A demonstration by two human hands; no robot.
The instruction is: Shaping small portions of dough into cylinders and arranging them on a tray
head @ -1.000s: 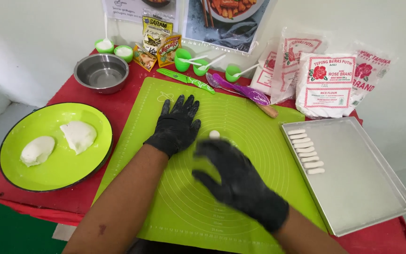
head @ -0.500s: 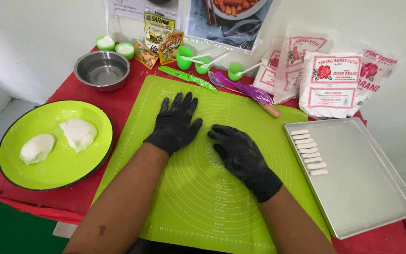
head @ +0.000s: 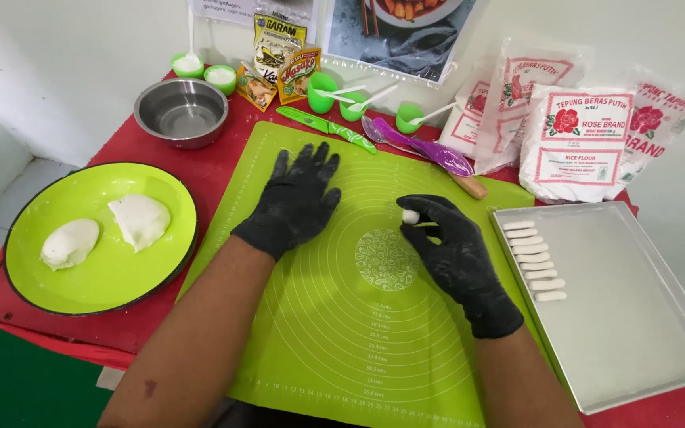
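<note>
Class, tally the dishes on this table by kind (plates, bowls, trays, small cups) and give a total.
Round green plate: 1
Round steel bowl: 1
Rectangular metal tray: 1
Small green plastic cups: 5
Total: 8

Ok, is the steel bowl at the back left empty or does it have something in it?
Empty, as far as the view shows: the steel bowl stands upright on the red cloth, and only bare shiny metal shows inside.
</note>
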